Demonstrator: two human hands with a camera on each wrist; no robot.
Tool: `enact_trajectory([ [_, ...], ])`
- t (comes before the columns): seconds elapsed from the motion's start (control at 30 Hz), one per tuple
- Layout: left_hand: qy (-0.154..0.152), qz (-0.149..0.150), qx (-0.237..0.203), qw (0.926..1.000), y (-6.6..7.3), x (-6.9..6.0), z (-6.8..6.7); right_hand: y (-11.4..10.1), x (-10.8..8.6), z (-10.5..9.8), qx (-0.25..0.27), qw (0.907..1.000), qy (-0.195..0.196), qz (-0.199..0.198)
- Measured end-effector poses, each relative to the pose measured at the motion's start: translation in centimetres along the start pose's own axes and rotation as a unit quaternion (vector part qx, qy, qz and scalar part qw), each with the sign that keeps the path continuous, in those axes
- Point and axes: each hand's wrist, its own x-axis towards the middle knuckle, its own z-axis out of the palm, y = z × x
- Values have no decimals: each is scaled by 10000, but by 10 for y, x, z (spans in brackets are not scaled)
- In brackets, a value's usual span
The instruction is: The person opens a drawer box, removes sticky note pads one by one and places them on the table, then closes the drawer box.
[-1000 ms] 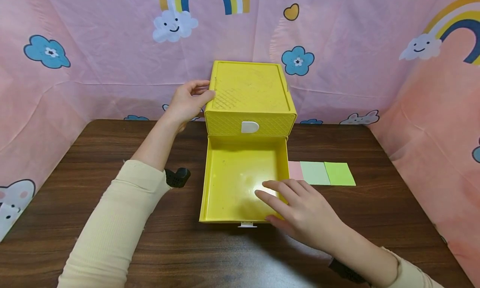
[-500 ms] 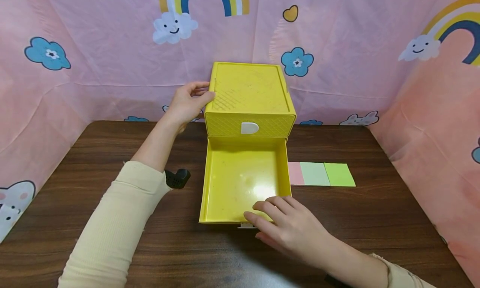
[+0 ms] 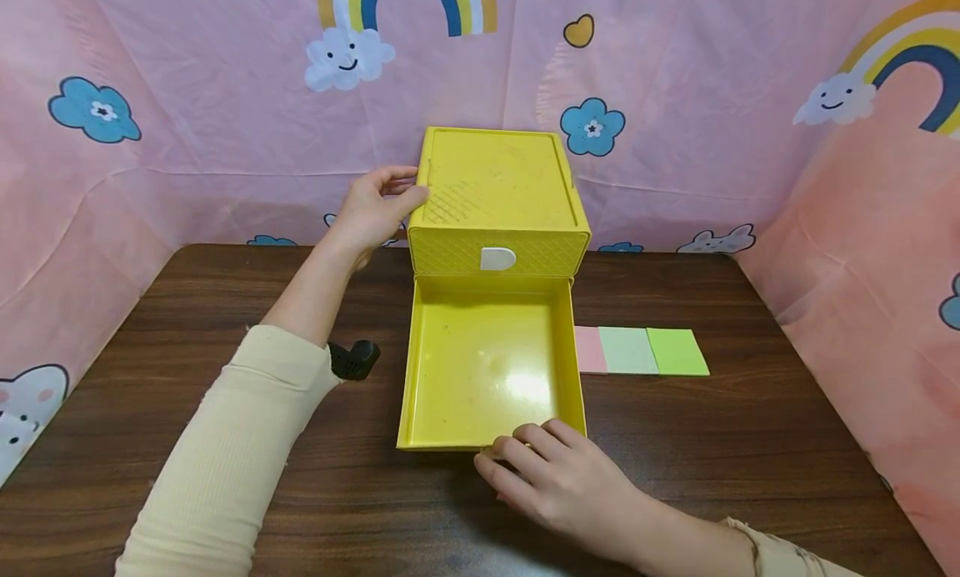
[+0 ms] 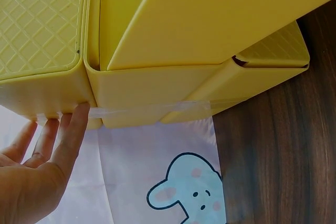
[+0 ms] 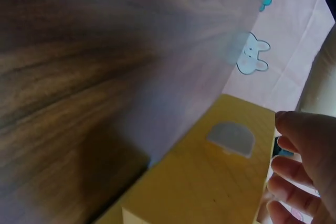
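A yellow drawer box (image 3: 497, 177) stands at the back of the table. Its lower drawer (image 3: 483, 368) is pulled out toward me, with nothing lying in it. The upper drawer (image 3: 450, 252) is shut and has a white pull tab. My left hand (image 3: 373, 208) rests on the box's left side, its thumb at the top edge; straight fingertips touch the side wall in the left wrist view. At the lower drawer's front right rim is my right hand (image 3: 558, 485), fingers loosely bent over the edge. The lower drawer's white pull tab (image 5: 232, 139) shows in the right wrist view.
A row of flat paper squares, pink (image 3: 591, 349), pale green (image 3: 628, 349) and bright green (image 3: 678, 352), lies right of the drawer. A pink printed cloth (image 3: 247, 102) hangs behind and beside the brown wooden table (image 3: 315, 477).
My right hand has moved from above the open drawer toward me and slightly left, down to its front rim. The left hand stays on the box. The drawer has not visibly moved.
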Motion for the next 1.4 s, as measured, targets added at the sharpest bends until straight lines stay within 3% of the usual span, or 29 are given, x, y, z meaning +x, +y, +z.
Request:
enact_trajectory([
  [0.47, 1, -18, -173, 9998, 0, 0, 1, -8, -8, 7, -637, 9975, -130, -264],
  [0.73, 23, 4, -61, 10000, 0, 0, 1, -12, -11, 12, -1095, 9929, -303, -348],
  [1.4, 27, -26, -23, 10000, 0, 0, 1, -17, -14, 28, -1173, 9928, 176, -140],
])
